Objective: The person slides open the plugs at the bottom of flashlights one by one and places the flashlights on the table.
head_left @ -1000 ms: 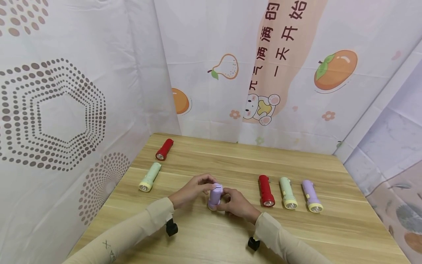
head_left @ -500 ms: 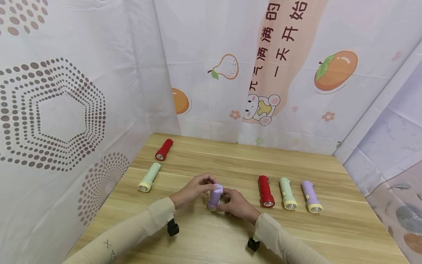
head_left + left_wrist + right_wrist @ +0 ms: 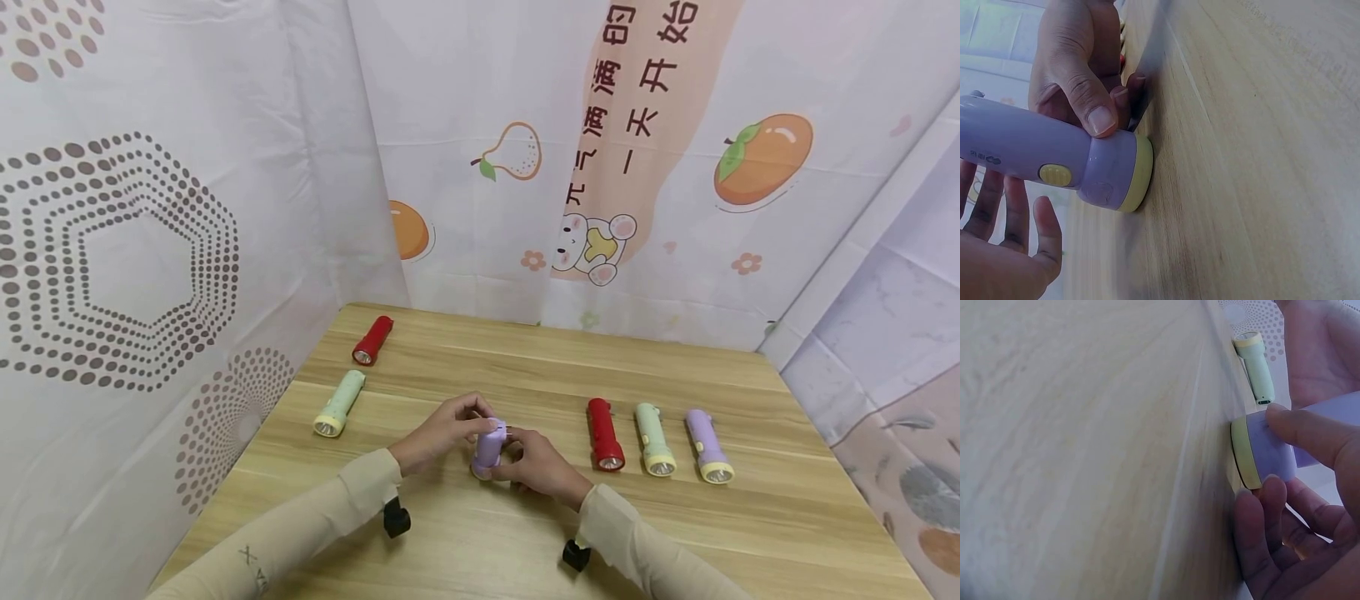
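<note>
A light purple flashlight (image 3: pixel 489 446) stands on its yellow-rimmed head in the middle of the table. My left hand (image 3: pixel 450 433) holds its upper end, thumb at the top and fingers behind. From the other side, my right hand (image 3: pixel 543 467) grips it low, with the thumb pressed near the head. The left wrist view shows the yellow button (image 3: pixel 1055 175) on the barrel; the tail end runs out of that view. Two thin pale prongs (image 3: pixel 509 431) show at the flashlight's upper right, small in the head view.
To the right lie a red flashlight (image 3: pixel 605 433), a pale green one (image 3: pixel 656 439) and another purple one (image 3: pixel 708 446), in a row. At the left lie a red flashlight (image 3: pixel 372 340) and a pale green one (image 3: pixel 341 403). Printed curtains (image 3: pixel 465 283) stand behind the wooden table (image 3: pixel 480 550).
Both hands keep hold of the upright purple flashlight almost in place. Thin pale prongs now stand out more clearly at its upper right. The other flashlights have not moved.
</note>
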`<state>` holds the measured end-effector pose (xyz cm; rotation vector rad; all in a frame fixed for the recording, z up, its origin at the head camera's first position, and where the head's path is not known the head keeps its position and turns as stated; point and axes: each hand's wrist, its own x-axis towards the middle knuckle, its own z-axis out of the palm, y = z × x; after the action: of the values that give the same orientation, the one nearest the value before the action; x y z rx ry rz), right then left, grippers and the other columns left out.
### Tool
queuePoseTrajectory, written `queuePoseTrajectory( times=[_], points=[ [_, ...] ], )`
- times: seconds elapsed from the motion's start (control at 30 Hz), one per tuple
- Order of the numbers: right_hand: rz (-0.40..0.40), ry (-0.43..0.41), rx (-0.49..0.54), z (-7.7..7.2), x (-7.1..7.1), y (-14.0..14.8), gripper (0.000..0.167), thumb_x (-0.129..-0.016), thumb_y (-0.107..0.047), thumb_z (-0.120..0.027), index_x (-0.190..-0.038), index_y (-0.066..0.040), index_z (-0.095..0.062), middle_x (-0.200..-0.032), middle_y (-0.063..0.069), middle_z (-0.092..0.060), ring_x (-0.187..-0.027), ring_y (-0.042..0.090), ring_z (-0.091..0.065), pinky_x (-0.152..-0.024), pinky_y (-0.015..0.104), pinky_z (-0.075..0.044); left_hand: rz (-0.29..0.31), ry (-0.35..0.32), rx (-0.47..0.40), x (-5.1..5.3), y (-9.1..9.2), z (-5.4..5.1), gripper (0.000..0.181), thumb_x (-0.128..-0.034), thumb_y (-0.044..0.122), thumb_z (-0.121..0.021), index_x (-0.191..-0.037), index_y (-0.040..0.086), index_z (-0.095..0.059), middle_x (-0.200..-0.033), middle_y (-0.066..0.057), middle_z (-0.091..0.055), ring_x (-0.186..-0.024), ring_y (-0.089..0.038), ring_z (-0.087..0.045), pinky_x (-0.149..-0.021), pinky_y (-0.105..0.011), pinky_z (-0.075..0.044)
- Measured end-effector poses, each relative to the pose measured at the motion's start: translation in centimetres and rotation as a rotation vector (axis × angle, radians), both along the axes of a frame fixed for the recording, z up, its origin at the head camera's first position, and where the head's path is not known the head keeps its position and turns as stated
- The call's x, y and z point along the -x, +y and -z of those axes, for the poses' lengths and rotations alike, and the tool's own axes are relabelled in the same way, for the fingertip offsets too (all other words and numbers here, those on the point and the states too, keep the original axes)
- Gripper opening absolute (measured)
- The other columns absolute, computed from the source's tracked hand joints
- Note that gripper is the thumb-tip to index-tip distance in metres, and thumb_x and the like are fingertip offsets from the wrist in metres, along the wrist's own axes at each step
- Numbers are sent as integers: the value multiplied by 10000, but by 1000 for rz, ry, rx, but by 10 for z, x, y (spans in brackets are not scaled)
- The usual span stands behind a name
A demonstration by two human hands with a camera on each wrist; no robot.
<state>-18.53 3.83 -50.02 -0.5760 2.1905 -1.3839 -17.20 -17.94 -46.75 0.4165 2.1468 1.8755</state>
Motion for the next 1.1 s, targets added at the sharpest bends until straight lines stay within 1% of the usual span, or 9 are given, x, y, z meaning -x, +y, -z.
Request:
queuePoseTrajectory(
  times=[0.23, 0.43, 0.6, 0.67, 0.83, 0.93, 1.03, 1.1],
  points=[
    [0, -3, 6, 0, 1, 0, 564, -820, -309, -893, -1277, -85, -648, -1011, 71, -693, -660, 184, -617, -565, 356, -552, 0, 5, -15, 0, 1, -1, 217, -989, 282, -689, -1064, 86, -631, -1113, -55, -658, -999, -210, -581, -834, -385, -470],
    [2, 6, 6, -1, 1, 0, 536, -823, -300, -891, -1252, -83, -654, -1020, 67, -694, -652, 181, -614, -563, 350, -549, -10, 11, -11, 1, 2, -3, 199, -974, 275, -707, -1003, 96, -625, -1102, -45, -667, -1003, -209, -576, -864, -397, -442],
    [5, 1, 3, -3, 0, 1, 550, -823, -290, -891, -1271, -84, -647, -1016, 78, -685, -677, 192, -623, -568, 360, -558, -12, 9, -20, 1, 4, -5, 189, -967, 255, -714, -960, 97, -611, -1085, -40, -661, -998, -206, -566, -872, -402, -428],
    [6, 3, -2, -3, 0, 1, 555, -823, -289, -890, -1278, -86, -646, -1013, 78, -680, -684, 196, -626, -570, 366, -561, -15, 6, -24, 1, 4, -5, 189, -964, 251, -719, -945, 100, -607, -1074, -36, -658, -989, -202, -565, -869, -398, -424],
    [-2, 16, -7, -2, 0, 0, 525, -829, -304, -884, -1260, -105, -660, -1014, 62, -688, -668, 187, -622, -569, 363, -560, -13, 16, -22, 2, 5, -4, 212, -965, 247, -727, -935, 82, -597, -1075, -46, -645, -1011, -213, -586, -911, -385, -432],
    [-7, 24, -3, -1, 0, 0, 518, -828, -316, -886, -1253, -116, -668, -1031, 60, -695, -669, 187, -621, -572, 358, -556, -7, 39, 6, 2, 4, -2, 224, -975, 266, -725, -955, 81, -601, -1076, -54, -645, -1018, -230, -591, -920, -391, -441],
    [-8, 35, 0, 0, -1, -1, 538, -828, -326, -885, -1272, -118, -663, -1059, 62, -693, -680, 190, -624, -575, 355, -552, -7, 94, 66, 2, 0, 2, 220, -978, 315, -726, -989, 116, -634, -1065, -34, -663, -1003, -234, -598, -900, -393, -452],
    [-6, 55, -4, 0, -2, -1, 551, -832, -343, -880, -1285, -124, -656, -1043, 65, -692, -669, 187, -621, -574, 350, -547, -8, 139, 102, 1, -3, 3, 205, -974, 335, -731, -1025, 148, -663, -1065, -14, -676, -1006, -231, -601, -895, -396, -463]
  ],
)
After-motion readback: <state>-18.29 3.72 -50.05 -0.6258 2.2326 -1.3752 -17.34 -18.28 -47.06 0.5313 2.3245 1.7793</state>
